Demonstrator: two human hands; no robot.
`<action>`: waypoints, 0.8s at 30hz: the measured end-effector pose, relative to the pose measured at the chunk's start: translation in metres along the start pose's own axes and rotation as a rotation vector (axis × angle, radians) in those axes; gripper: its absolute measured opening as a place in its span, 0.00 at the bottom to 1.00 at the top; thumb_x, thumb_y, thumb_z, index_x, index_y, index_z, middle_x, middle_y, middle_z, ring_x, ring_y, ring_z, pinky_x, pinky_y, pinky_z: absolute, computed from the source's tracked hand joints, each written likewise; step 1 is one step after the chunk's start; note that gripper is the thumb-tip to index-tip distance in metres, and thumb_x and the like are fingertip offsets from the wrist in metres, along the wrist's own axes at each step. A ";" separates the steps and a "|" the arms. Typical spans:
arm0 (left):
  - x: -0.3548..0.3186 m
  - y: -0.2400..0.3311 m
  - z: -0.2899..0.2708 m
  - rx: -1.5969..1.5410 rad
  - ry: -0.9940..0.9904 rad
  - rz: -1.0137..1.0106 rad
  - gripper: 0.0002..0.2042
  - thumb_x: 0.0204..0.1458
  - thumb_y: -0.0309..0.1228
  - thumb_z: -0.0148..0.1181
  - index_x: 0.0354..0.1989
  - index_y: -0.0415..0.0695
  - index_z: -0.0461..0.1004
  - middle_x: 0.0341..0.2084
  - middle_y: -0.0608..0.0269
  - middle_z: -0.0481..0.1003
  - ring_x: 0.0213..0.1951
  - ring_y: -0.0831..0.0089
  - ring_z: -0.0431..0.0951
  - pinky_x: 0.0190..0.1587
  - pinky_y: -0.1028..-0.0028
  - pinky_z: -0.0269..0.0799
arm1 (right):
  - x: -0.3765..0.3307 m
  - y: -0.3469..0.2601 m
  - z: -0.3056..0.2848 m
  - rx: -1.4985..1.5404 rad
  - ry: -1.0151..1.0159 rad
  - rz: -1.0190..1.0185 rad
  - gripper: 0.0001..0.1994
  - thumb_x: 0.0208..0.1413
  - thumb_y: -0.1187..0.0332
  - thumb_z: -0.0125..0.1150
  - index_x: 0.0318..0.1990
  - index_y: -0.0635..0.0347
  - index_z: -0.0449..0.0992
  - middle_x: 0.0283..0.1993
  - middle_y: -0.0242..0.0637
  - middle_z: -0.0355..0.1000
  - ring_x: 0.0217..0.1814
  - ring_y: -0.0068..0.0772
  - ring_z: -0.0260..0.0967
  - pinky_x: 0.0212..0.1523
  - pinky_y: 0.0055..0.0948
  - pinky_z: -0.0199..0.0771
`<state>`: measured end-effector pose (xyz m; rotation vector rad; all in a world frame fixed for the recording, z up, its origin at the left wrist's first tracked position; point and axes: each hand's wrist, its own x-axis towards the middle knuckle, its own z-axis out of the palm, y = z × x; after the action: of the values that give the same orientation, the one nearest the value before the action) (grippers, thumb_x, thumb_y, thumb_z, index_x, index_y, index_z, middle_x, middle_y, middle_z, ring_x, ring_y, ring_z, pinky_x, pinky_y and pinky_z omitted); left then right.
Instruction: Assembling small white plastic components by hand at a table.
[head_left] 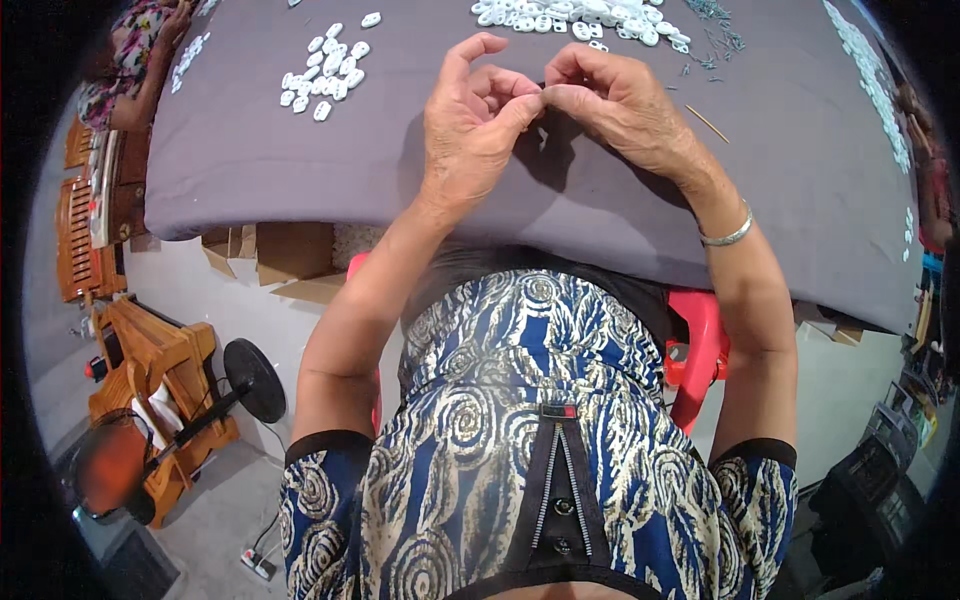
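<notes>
Gray tablecloth (pixel 300 165) below. L hand (pixel 468 130) & R hand (pixel 625 110) meet at fingertips; can't tell if clamped on a tiny pc. From there: white heap (pixel 565 17) 1 o'clock, white batch (pixel 332 66) 9, screws (pixel 732 42) approx. 2. Prob. best: light pinch, wrists steady.

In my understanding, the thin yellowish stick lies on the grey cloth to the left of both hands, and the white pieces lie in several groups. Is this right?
Not quite: in the head view, the thin yellowish stick lies on the grey cloth to the right of the right hand. The white pieces do lie in several groups.
</notes>
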<state>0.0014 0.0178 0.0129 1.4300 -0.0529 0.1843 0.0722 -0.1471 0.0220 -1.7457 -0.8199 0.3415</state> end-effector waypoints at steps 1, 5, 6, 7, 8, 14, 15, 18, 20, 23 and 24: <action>0.000 0.000 0.001 -0.016 0.011 0.023 0.24 0.49 0.17 0.57 0.54 0.40 0.56 0.29 0.62 0.72 0.31 0.81 0.72 0.34 0.82 0.70 | 0.000 -0.005 -0.001 0.025 -0.007 0.098 0.10 0.55 0.65 0.54 0.33 0.65 0.71 0.22 0.29 0.66 0.26 0.18 0.60 0.26 0.22 0.64; 0.000 -0.005 0.001 0.029 0.023 0.079 0.24 0.49 0.17 0.57 0.54 0.40 0.57 0.29 0.62 0.72 0.31 0.81 0.72 0.35 0.82 0.70 | 0.000 -0.010 -0.002 0.145 -0.071 0.239 0.10 0.55 0.65 0.54 0.34 0.65 0.72 0.21 0.28 0.66 0.25 0.17 0.61 0.25 0.22 0.64; 0.000 -0.005 0.002 0.027 0.025 0.067 0.24 0.49 0.17 0.57 0.54 0.40 0.57 0.29 0.62 0.72 0.31 0.81 0.72 0.35 0.82 0.70 | 0.000 -0.009 -0.002 0.134 -0.057 0.221 0.10 0.55 0.65 0.54 0.33 0.64 0.72 0.21 0.27 0.65 0.24 0.16 0.61 0.24 0.21 0.64; 0.000 -0.005 0.002 0.025 0.028 0.055 0.24 0.49 0.17 0.57 0.54 0.40 0.57 0.29 0.62 0.72 0.31 0.81 0.72 0.35 0.82 0.70 | 0.000 -0.007 -0.002 0.122 -0.044 0.204 0.10 0.55 0.65 0.54 0.33 0.64 0.72 0.20 0.26 0.65 0.23 0.16 0.60 0.23 0.21 0.63; 0.001 -0.004 0.002 0.025 0.027 0.054 0.24 0.49 0.17 0.57 0.54 0.40 0.57 0.29 0.62 0.72 0.31 0.81 0.72 0.35 0.82 0.70 | 0.000 -0.006 -0.001 0.122 -0.043 0.205 0.10 0.55 0.65 0.54 0.33 0.64 0.72 0.20 0.26 0.65 0.23 0.16 0.60 0.23 0.21 0.63; 0.004 -0.004 -0.002 0.039 0.055 0.090 0.21 0.49 0.17 0.57 0.52 0.40 0.61 0.31 0.63 0.71 0.32 0.82 0.72 0.33 0.83 0.69 | 0.003 -0.002 -0.012 -0.014 0.056 0.075 0.08 0.54 0.68 0.53 0.31 0.65 0.73 0.20 0.26 0.65 0.23 0.14 0.60 0.24 0.20 0.63; 0.006 -0.003 -0.005 0.066 0.117 0.086 0.20 0.50 0.17 0.56 0.51 0.39 0.62 0.32 0.63 0.71 0.32 0.81 0.72 0.33 0.83 0.69 | 0.004 -0.003 -0.018 -0.049 0.076 0.081 0.07 0.53 0.69 0.53 0.31 0.65 0.73 0.20 0.26 0.66 0.23 0.14 0.60 0.24 0.20 0.64; 0.008 0.002 -0.012 0.078 0.228 0.072 0.16 0.51 0.17 0.53 0.49 0.37 0.64 0.34 0.63 0.70 0.32 0.80 0.71 0.31 0.83 0.68 | 0.002 -0.002 -0.024 -0.242 0.164 -0.033 0.06 0.50 0.71 0.55 0.30 0.65 0.73 0.20 0.34 0.67 0.21 0.19 0.62 0.24 0.23 0.66; 0.010 0.000 -0.017 -0.002 0.268 0.043 0.15 0.51 0.17 0.53 0.48 0.37 0.64 0.33 0.63 0.70 0.32 0.80 0.71 0.31 0.83 0.67 | 0.001 -0.004 -0.025 -0.368 0.173 -0.093 0.05 0.47 0.73 0.56 0.30 0.65 0.73 0.21 0.41 0.68 0.21 0.26 0.64 0.25 0.25 0.67; 0.010 -0.002 -0.016 0.003 0.296 0.024 0.14 0.51 0.19 0.54 0.47 0.38 0.64 0.31 0.64 0.70 0.30 0.82 0.72 0.28 0.85 0.68 | -0.001 -0.008 -0.026 -0.387 0.075 -0.095 0.05 0.48 0.73 0.56 0.32 0.64 0.74 0.23 0.38 0.71 0.24 0.23 0.67 0.27 0.23 0.68; 0.011 -0.003 -0.017 0.000 0.296 0.029 0.14 0.51 0.19 0.54 0.47 0.38 0.64 0.31 0.64 0.70 0.30 0.82 0.72 0.28 0.85 0.68 | 0.000 -0.010 -0.027 -0.392 0.075 -0.098 0.05 0.48 0.73 0.56 0.32 0.64 0.74 0.23 0.38 0.71 0.24 0.23 0.67 0.27 0.23 0.68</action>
<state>0.0113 0.0350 0.0093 1.3892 0.1685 0.4179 0.0846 -0.1651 0.0404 -2.0566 -0.9608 0.0480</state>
